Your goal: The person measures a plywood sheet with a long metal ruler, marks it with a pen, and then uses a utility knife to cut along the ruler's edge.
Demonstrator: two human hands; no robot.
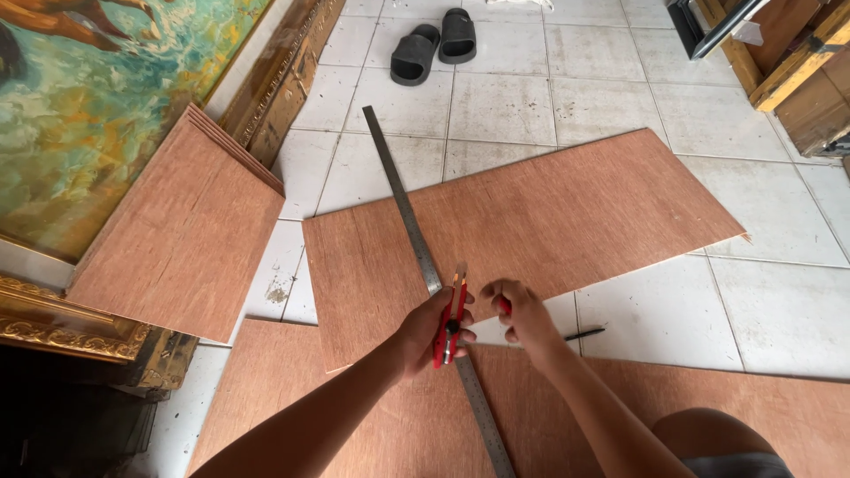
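Cutter [450, 323] gripped by left hand [431, 329]; right hand [522, 312] pinching red piece; ruler [425, 265] across plywood [531, 221]; sandals [434, 46] beyond.

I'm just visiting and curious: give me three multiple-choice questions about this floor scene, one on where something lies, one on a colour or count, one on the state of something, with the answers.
1. Where does the long metal ruler lie?
A. Slanted across the plywood sheet
B. Leaning against the painting
C. Beside the sandals, clear of any wood

2. How many black sandals sit on the tiled floor?
A. One
B. Two
C. Four

3. What is the left hand doing?
A. Lying flat and empty on the tiles
B. Gripping the red utility knife
C. Lifting a sheet of plywood

Answers:
1 A, the ruler runs diagonally over the sheet toward the person.
2 B, a pair sits side by side at the top of the view.
3 B, its fingers wrap the knife's red body, while the right hand pinches something small and red beside it.
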